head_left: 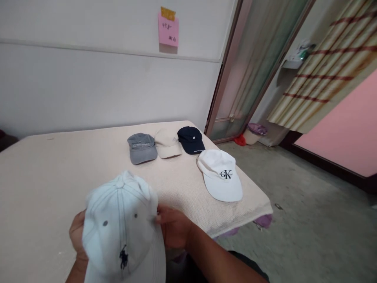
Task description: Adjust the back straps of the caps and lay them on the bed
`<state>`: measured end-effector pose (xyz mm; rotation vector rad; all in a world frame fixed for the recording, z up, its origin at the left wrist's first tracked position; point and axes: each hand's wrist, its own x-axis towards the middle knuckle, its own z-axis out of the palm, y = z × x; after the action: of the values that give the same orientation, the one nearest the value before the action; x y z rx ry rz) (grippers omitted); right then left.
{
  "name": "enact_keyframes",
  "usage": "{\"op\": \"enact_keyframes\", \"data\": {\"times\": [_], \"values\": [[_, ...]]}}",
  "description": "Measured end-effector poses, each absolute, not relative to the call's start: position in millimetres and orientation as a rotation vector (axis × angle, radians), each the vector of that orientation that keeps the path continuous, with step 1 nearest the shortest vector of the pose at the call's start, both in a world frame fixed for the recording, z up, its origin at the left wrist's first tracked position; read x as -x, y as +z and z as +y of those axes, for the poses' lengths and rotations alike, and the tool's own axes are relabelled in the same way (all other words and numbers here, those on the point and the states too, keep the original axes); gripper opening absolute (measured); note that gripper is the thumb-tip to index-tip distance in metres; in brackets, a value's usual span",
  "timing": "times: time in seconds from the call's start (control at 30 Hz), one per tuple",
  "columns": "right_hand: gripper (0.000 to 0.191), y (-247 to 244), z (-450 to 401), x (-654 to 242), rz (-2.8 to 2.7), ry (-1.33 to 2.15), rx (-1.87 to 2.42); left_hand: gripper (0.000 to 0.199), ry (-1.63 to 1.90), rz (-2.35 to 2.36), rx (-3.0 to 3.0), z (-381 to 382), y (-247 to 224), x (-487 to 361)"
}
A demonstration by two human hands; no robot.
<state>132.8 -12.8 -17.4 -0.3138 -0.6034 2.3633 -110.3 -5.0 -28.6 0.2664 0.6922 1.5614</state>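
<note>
Between my two hands is a white baseball cap [118,224] with a dark horse-rider emblem, its brim pointing toward me. My left hand [77,235] grips its left side, with most of the fingers hidden behind the cap. At the cap's right side, my right hand [174,226] has its fingers closed on the edge, slightly blurred. Nearest on the bed lies another white cap [219,175] with black letters. Behind it, a grey cap [142,148], a beige cap [167,143] and a navy cap [191,140] sit side by side in a row.
The caps rest on a bed-like surface with a cream cover [53,177], against a white wall [103,86]. A pink note [168,30] is taped there. On the right are a sliding glass door [250,59], a waste bin [252,135], a striped curtain [324,74] and grey floor [309,220].
</note>
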Motion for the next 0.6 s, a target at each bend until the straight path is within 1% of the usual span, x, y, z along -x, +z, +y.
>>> {"op": "enact_keyframes", "data": {"times": [0.1, 0.2, 0.3, 0.47, 0.53, 0.6], "values": [[0.040, -18.1, -8.4, -146.5, -0.702, 2.219, 0.367, 0.025, 1.469, 0.695, -0.216, 0.5, -25.0, 93.6], [0.042, -12.0, 9.4, -169.1, -0.753, 2.015, 0.449, 0.029, 1.358, 0.540, -0.237, 5.0, -17.9, 65.3], [0.052, -3.8, 34.4, -194.8, -0.776, 1.858, 0.481, 0.035, 1.239, 0.469, -0.295, 8.4, -9.8, 31.6], [0.060, -10.5, 74.2, -232.2, -0.844, 1.678, 0.568, 0.036, 1.115, 0.701, -0.461, 9.0, -16.6, -17.2], [0.054, -22.4, 83.9, -244.4, -0.862, 1.616, 0.712, 0.043, 1.071, 0.822, -0.517, 7.7, -23.8, -30.8], [0.043, -36.3, 88.1, -254.0, -0.870, 1.518, 0.936, 0.049, 1.039, 0.905, -0.564, 6.4, -29.4, -39.8]]}}
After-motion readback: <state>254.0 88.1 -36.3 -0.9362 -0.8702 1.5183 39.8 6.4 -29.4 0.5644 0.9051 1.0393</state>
